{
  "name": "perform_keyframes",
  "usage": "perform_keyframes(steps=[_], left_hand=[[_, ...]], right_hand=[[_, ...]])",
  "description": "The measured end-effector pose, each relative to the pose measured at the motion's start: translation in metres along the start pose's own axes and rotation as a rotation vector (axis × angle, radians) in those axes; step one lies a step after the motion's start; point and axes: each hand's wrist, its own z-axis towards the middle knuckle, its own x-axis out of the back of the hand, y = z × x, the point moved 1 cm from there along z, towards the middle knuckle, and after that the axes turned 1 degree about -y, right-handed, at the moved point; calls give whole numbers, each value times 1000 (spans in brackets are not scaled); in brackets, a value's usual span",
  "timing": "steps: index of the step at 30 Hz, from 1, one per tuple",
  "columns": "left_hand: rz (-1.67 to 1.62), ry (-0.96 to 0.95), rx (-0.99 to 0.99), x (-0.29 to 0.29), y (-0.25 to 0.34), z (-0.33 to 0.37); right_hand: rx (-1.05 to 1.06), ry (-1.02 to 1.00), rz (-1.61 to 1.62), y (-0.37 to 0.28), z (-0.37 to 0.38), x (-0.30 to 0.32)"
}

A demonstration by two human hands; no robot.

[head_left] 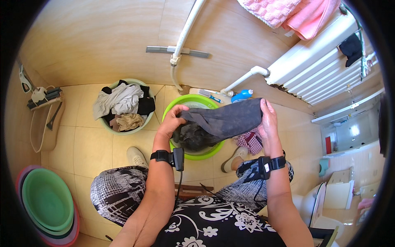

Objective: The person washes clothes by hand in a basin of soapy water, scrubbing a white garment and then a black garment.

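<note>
A long dark grey garment (230,119) is stretched sideways between my hands, above a lime-green basin (199,157). My left hand (171,121) pinches its bunched left end over the basin's left side. At the far right end, my right hand (268,118) grips the cloth edge, thumb and fingers pointing up. The garment's lower left part hangs into the basin as a dark, wet-looking heap (191,138). Whether that heap is all one piece I cannot tell. Some pale water or suds shows along the basin's far edge.
Left of the basin stands a pale green tub (127,132) of mixed clothes. A blue bottle (242,96) and a brush (210,96) lie by the wall. Checked cloth (250,140) sits near my right foot. Stacked basins (48,199) stand lower left; a white radiator (317,61) is at right.
</note>
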Motion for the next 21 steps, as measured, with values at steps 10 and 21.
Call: perform_keyframes(steps=[10,21], left_hand=[[251,-480,21,-92,42,16],[-686,-50,-100,-74,56,26]], right_hand=[[-271,-296,-106,24,-11,-38],[-445,-752,-828,98,-10,7]])
